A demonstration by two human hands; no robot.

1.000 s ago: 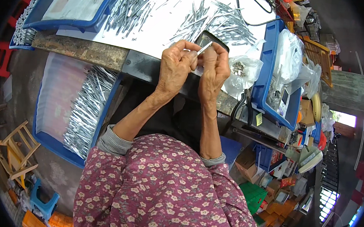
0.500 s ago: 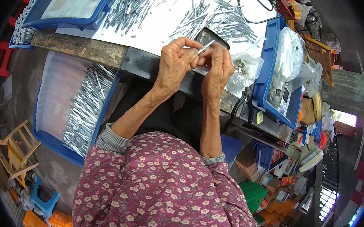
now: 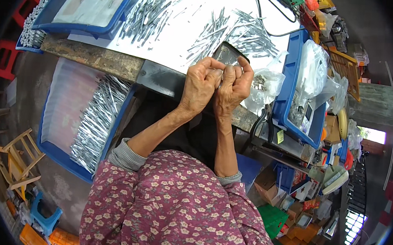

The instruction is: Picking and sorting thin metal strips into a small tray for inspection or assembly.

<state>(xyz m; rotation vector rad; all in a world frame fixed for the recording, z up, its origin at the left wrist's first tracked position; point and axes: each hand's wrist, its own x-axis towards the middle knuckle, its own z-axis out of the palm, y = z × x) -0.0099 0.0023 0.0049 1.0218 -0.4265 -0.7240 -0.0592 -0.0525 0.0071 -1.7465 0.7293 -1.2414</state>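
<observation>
Small metal part hidden between fingertips — left hand [image 3: 201, 84] and right hand [image 3: 233, 86] curled, touching, grips pinched together, forearms raised above white table [image 3: 174, 43]

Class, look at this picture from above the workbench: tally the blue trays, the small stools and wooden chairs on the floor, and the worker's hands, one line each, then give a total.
Blue trays: 3
Small stools: 3
Wooden chairs: 1
Hands, left hand and right hand: 2
Total: 9
</observation>
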